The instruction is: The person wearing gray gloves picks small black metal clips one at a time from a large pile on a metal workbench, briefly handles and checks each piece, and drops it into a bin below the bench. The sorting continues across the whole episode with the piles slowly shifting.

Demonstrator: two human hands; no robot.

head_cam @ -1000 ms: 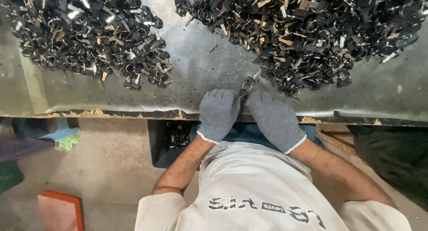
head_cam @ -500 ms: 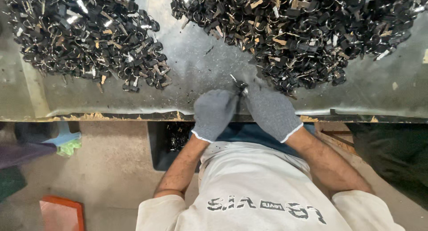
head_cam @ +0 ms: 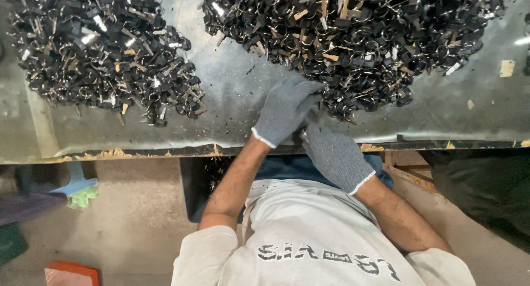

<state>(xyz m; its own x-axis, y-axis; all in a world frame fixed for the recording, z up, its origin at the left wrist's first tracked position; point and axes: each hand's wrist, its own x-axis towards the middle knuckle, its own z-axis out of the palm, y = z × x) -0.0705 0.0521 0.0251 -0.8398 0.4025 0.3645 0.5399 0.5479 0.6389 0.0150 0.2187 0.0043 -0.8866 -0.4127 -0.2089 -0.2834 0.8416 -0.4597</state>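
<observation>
Hands (gloved), left at metal-parts heap

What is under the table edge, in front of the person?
A dark bin sits below the table, with some small dark parts visible inside. The left arm and shirt cover the rest.

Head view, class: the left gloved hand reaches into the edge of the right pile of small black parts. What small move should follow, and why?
Probably close the left hand on one part and draw it from the right pile toward the right hand, which waits at the metal table's near edge. The left fingers already touch the pile's edge.
</observation>
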